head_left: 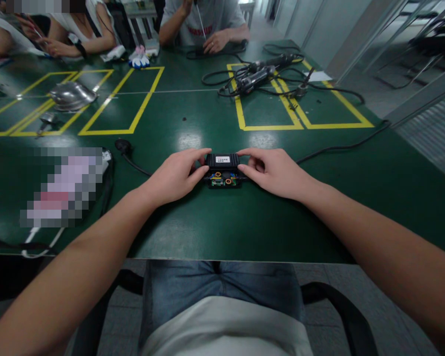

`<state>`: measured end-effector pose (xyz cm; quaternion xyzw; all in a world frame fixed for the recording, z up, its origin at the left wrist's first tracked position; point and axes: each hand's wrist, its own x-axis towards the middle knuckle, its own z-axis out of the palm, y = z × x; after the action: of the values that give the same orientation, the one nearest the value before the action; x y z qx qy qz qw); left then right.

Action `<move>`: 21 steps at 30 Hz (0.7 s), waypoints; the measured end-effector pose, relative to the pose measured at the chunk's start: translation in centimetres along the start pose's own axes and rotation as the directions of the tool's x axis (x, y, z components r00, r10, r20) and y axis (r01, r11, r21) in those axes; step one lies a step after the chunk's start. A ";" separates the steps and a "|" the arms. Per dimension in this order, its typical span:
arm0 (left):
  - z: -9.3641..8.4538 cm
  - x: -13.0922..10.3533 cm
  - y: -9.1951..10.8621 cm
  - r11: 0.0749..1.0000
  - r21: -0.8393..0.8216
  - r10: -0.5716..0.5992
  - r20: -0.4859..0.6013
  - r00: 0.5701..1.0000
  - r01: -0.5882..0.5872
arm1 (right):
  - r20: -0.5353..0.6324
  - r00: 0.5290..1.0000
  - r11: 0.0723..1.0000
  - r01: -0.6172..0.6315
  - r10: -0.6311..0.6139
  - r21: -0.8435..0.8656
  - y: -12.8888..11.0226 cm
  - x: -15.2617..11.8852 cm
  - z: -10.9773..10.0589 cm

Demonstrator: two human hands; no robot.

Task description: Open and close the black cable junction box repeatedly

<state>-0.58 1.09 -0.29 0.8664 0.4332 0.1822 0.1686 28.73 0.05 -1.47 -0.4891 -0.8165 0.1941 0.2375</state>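
Note:
A black ribbed cover (223,160) with a white label is held between my two hands. Directly below its near edge lies a black housing with an exposed circuit board (223,180), showing copper-coloured coils. My left hand (181,173) grips the cover's left end with thumb and fingertips. At the right end, my right hand (269,170) pinches it in the same way. Black cables run out from both sides, one to a plug (123,146) at the left, the other (341,147) across the table to the right.
On the green table (222,232), a blurred-out object (65,190) with a white cable lies left. A metal bowl-like part (72,95) sits back left, cabled tools (257,79) back right. People sit opposite; gloves (139,57) lie near them.

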 end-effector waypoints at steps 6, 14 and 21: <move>0.1 0.1 -0.1 1.000 -0.002 0.004 -0.012 1.000 -0.004 | -0.008 1.000 1.000 0.011 -0.011 0.014 0.0 0.0 0.0; -0.2 0.0 0.2 1.000 -0.005 0.014 -0.022 1.000 -0.014 | 0.004 1.000 0.999 -0.007 0.007 0.032 -0.2 -0.1 -0.1; -1.2 -0.6 0.6 0.993 -0.085 0.087 0.023 0.996 -0.085 | 0.090 0.989 0.990 0.107 -0.115 0.094 -0.6 -0.8 -1.2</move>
<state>-1.07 0.45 0.95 0.8788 0.3851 0.1958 0.2024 29.36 -0.79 -0.33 -0.4220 -0.8435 0.2397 0.2300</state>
